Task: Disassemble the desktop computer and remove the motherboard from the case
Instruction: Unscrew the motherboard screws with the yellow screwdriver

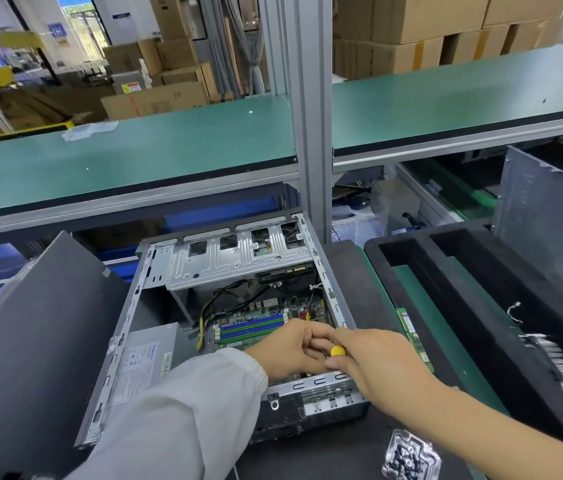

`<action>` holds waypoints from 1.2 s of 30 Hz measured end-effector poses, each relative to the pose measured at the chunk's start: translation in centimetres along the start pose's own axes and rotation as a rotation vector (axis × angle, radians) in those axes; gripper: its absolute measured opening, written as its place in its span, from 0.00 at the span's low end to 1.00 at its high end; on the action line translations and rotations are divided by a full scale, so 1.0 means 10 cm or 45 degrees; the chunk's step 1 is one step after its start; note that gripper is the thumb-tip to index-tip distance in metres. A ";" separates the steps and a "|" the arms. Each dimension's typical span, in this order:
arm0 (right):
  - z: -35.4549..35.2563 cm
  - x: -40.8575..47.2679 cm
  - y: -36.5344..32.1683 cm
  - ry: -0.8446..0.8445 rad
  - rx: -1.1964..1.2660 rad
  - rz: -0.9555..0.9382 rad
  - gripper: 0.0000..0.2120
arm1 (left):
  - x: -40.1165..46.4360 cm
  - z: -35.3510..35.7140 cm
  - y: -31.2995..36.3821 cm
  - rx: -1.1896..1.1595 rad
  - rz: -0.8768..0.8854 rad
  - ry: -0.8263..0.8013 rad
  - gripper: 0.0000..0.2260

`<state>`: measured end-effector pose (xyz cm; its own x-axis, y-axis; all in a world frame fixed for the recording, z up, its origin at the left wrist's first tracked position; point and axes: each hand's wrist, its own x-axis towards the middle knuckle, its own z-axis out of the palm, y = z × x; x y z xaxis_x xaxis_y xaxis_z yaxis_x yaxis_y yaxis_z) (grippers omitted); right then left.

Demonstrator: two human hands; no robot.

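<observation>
Motherboard [266,318]: inside the open computer case [155,268], on the workbench.
Right hand [382,362]: fingers curled round a yellow-handled screwdriver [338,351].
Left hand [290,349]: fingers curled beside it; grasp unclear.

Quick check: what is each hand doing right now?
Left hand: fingers curled inside the case; what they hold is hidden.
Right hand: grips the screwdriver.

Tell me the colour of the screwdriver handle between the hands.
Yellow: the screwdriver handle shows between both hands in the head view.
</observation>
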<state>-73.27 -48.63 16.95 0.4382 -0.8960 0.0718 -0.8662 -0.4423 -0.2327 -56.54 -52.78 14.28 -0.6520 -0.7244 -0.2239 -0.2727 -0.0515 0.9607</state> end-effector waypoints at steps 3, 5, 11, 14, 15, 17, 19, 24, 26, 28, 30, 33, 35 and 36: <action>-0.05 0.02 0.03 -0.054 0.000 -0.088 0.12 | -0.01 0.00 0.02 0.052 0.005 -0.009 0.14; -0.10 0.04 0.07 -0.087 0.003 -0.165 0.11 | -0.02 0.01 0.03 0.115 0.007 -0.002 0.13; -0.12 0.10 0.10 -0.088 -0.137 -0.206 0.19 | -0.03 0.00 0.02 0.217 0.012 0.060 0.08; -0.03 0.05 0.04 -0.001 -0.188 -0.062 0.23 | -0.01 0.00 -0.01 0.225 0.013 0.090 0.06; 0.01 0.03 0.01 0.016 -0.169 -0.036 0.21 | 0.00 0.00 -0.02 0.226 0.011 0.090 0.06; 0.05 0.01 -0.04 0.040 -0.098 -0.011 0.17 | 0.01 0.00 -0.04 0.238 0.009 0.106 0.07; 0.03 0.01 -0.04 0.054 -0.051 -0.022 0.14 | 0.01 0.00 -0.03 0.256 0.002 0.144 0.09; -0.11 0.09 0.05 -0.003 -0.018 -0.104 0.11 | 0.00 0.00 0.03 0.142 0.074 0.091 0.13; -0.15 0.10 0.10 -0.073 0.025 -0.163 0.08 | -0.01 -0.01 0.03 0.100 0.079 0.035 0.14; -0.19 0.08 0.14 -0.159 0.062 -0.227 0.04 | -0.01 -0.01 0.02 0.122 0.057 0.025 0.13; -0.23 0.08 0.17 -0.206 0.035 -0.274 0.06 | 0.01 0.00 0.01 0.137 0.041 0.043 0.12; -0.22 0.10 0.19 -0.139 0.003 -0.241 0.12 | 0.00 0.01 0.02 0.186 0.034 0.081 0.07; -0.15 0.08 0.16 -0.070 -0.025 -0.134 0.20 | -0.01 0.03 0.02 0.213 0.044 0.111 0.04; -0.09 0.07 0.13 -0.045 -0.045 -0.086 0.22 | -0.02 0.03 0.02 0.213 0.039 0.131 0.04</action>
<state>-74.34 -49.87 17.55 0.5038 -0.8623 0.0518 -0.8419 -0.5035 -0.1939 -56.69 -52.42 14.43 -0.5883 -0.7909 -0.1686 -0.3730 0.0804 0.9243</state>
